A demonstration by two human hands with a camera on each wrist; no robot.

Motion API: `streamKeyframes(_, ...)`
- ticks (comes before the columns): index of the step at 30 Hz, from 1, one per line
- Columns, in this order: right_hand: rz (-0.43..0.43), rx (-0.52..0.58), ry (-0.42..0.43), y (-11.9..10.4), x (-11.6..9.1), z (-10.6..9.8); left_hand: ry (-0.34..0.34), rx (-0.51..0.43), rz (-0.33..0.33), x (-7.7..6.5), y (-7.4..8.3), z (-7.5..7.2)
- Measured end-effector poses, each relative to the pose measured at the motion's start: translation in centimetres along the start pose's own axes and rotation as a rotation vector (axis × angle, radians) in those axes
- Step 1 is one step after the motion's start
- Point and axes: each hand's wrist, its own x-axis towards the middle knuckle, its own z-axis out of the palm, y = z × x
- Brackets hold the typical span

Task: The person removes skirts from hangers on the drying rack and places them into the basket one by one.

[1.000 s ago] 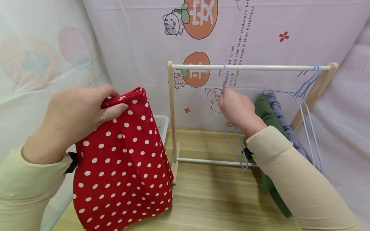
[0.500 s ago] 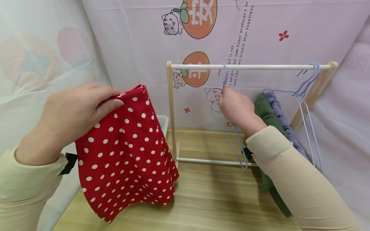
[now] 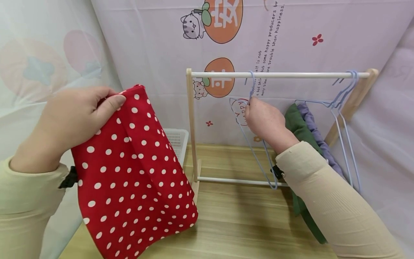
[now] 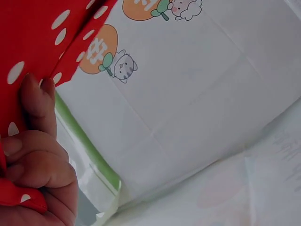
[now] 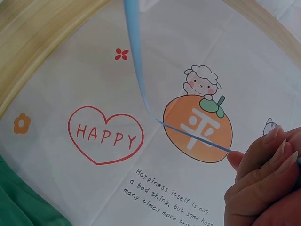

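In the head view my left hand (image 3: 74, 118) pinches the gathered top edge of a red garment with white dots (image 3: 139, 169). The cloth hangs folded below the hand, so its exact kind is unclear. Curled fingers on the same red cloth (image 4: 28, 47) show in the left wrist view. My right hand (image 3: 266, 120) grips a light blue clothes hanger (image 3: 249, 135) just below its hook. That hook sits over the white rail (image 3: 220, 75) of a small clothes rack. In the right wrist view the hanger's arm (image 5: 136, 66) runs to my right fingertips.
More blue hangers (image 3: 343, 97) hang at the rail's right end, with green (image 3: 299, 124) and purple cloth (image 3: 313, 126) beside them. A white basket (image 3: 181, 142) stands behind the red garment. The rack's wooden left post (image 3: 192, 126) rises near the garment's right edge.
My left hand has shifted left and slightly up with the red garment, whose lower part has swung. The right hand and its hanger have stayed in place.
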Motion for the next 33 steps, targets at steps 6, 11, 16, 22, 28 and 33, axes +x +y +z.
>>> streamKeyframes(6, 0.001, 0.001, -0.001, 0.0, -0.1, -0.1, -0.099, -0.081, -0.192, 0.6, -1.4, -1.1)
streamKeyframes(11, 0.0, 0.006, -0.006, 0.0, -0.1, -0.1, -0.115, -0.153, -0.324, 1.1, -2.2, -2.1)
streamKeyframes(16, 0.006, 0.011, -0.019, 0.0, -0.1, -0.2, -0.118, -0.206, -0.429, 1.6, -2.9, -2.8)
streamKeyframes(22, 0.007, 0.012, -0.014, 0.1, -0.2, -0.2, -0.065, -0.161, -0.52, 2.4, -3.6, -3.3)
streamKeyframes(28, 0.007, 0.012, -0.014, 0.1, -0.2, -0.2, -0.035, -0.108, -0.56, 3.3, -4.3, -3.0)
streamKeyframes(33, 0.019, 0.007, -0.026, 0.0, -0.2, -0.2, 0.002, -0.062, -0.572, 4.4, -4.8, -2.4)
